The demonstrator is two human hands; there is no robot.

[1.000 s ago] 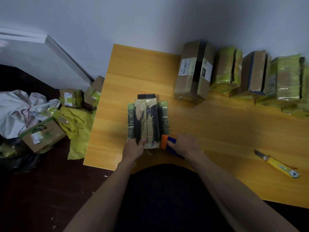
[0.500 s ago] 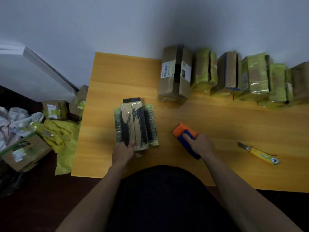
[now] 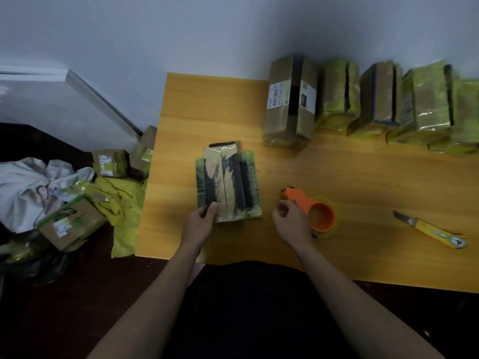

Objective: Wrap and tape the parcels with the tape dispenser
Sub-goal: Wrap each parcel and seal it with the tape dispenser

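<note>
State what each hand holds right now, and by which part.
The left hand grips the parcel at its near end. The right hand holds nothing; the tape dispenser lies beside it on the table.

A parcel (image 3: 228,183) lies flat on the counter (image 3: 350,177) at frame centre, the left hand (image 3: 201,222) gripping its near left corner. Just right of it the right hand (image 3: 291,224) sits beside the tape dispenser (image 3: 311,209). A knife (image 3: 431,230) lies further right. A row of parcels (image 3: 363,99) lines the wall at upper right. Left of the counter, boxes (image 3: 70,224) and wrapping (image 3: 114,200) lie on the floor
</note>
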